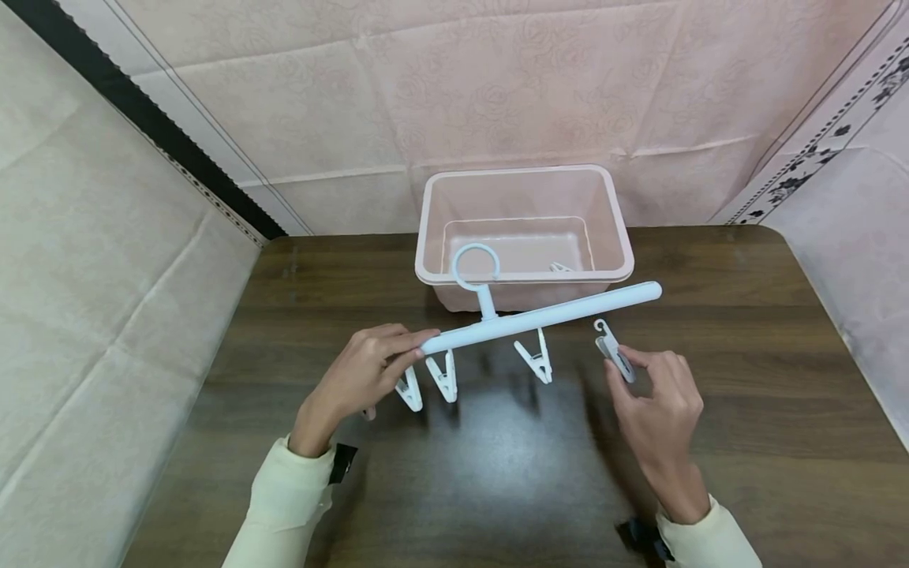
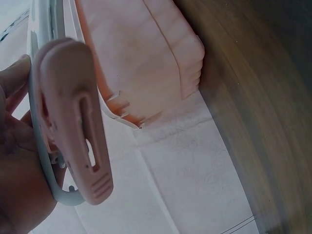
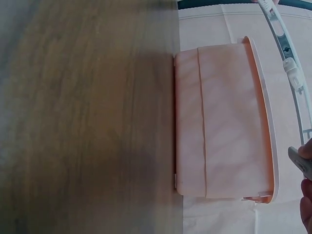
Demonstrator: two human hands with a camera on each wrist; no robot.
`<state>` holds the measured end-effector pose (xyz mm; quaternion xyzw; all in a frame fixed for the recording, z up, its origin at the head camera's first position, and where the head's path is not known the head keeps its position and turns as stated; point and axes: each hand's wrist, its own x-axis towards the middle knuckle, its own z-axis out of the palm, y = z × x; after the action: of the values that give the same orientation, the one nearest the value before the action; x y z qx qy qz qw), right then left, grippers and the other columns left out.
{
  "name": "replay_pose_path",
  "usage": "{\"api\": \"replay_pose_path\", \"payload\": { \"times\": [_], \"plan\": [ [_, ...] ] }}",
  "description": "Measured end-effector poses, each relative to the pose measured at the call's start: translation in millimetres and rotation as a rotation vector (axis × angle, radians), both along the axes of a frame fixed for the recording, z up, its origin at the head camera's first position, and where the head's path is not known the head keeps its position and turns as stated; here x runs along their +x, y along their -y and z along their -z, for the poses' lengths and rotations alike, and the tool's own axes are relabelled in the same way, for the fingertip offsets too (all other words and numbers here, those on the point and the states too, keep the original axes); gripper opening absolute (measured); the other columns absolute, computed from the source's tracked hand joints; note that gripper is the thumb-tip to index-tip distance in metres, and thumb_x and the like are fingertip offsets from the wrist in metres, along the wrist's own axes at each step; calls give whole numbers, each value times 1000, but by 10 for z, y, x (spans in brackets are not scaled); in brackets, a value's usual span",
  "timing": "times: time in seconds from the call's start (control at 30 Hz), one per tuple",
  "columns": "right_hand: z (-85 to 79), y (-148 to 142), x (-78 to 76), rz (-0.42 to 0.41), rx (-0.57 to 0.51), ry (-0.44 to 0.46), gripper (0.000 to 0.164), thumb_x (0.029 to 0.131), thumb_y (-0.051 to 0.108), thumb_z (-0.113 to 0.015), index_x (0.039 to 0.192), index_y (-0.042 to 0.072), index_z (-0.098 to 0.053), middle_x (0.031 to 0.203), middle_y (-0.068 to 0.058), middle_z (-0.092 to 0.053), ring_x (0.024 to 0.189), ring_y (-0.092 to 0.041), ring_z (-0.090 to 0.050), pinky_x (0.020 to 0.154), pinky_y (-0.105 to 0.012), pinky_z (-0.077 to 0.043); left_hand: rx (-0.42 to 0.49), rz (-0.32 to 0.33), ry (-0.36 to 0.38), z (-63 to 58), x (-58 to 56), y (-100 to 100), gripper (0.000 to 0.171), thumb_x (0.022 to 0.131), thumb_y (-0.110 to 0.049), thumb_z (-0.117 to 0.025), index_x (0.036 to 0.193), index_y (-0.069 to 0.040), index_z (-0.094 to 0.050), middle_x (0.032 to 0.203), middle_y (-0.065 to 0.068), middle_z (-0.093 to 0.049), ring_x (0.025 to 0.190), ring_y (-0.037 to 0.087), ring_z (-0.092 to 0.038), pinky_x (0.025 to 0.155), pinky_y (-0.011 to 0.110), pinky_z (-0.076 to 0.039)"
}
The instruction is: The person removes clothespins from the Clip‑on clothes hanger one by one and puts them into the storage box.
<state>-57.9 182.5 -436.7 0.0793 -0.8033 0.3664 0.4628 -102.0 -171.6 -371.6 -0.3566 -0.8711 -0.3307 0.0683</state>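
A pale blue hanger with a ring-shaped hook is held up over the table, its right end tilted higher. At its left end my left hand grips the bar between thumb and fingers. White clips hang below the bar: one clip close to the left hand, another clip beside it, and a third clip near the middle. Below the bar's right end, my right hand pinches a loose clip whose small hook points up. In the left wrist view a clip fills the foreground.
Behind the hanger stands a pink plastic bin at the back of the brown wooden table. A small white clip lies inside it. Pale patterned cloth covers the wall behind.
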Motion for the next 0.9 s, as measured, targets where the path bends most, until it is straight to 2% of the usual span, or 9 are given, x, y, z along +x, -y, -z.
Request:
{"api": "replay_pose_path", "payload": {
  "times": [0.17,0.33,0.4,0.57,0.9],
  "plan": [
    [-35,6,54,-4,-10,-16,20,73,1,-79,91,-7,-73,79,-19,-67,67,-36,-56,66,-36,-38,-8,-2,-5,-2,-8,8,33,94,-5,-69,127,-7,-70,91,2,-68,65,7,-50,57,25,-46],
    [-150,40,80,6,-51,-63,19,73,4,-77,88,-8,-73,77,-19,-67,64,-36,-54,65,-34,-37,-13,3,7,-17,-16,1,33,94,-4,-69,127,-7,-70,90,1,-67,64,7,-49,56,25,-45],
    [-201,51,80,7,-62,-81,18,74,5,-76,87,-8,-73,76,-20,-68,63,-37,-53,67,-28,-38,-17,4,6,-24,-21,-3,33,94,-4,-70,127,-7,-70,90,1,-67,65,7,-49,56,25,-45],
    [-323,60,49,-7,-69,-116,19,76,8,-76,85,-8,-72,75,-20,-67,63,-38,-54,78,-15,-38,-30,3,1,-41,-27,-5,33,94,-5,-70,126,-8,-71,88,0,-67,63,7,-48,55,25,-45],
    [-601,80,-64,-57,-38,-129,21,77,9,-74,86,-10,-71,74,-22,-66,65,-41,-55,81,-14,-37,-37,0,10,-52,-33,4,33,93,-5,-70,126,-9,-71,88,0,-67,62,7,-47,53,25,-44]
  ]
}}
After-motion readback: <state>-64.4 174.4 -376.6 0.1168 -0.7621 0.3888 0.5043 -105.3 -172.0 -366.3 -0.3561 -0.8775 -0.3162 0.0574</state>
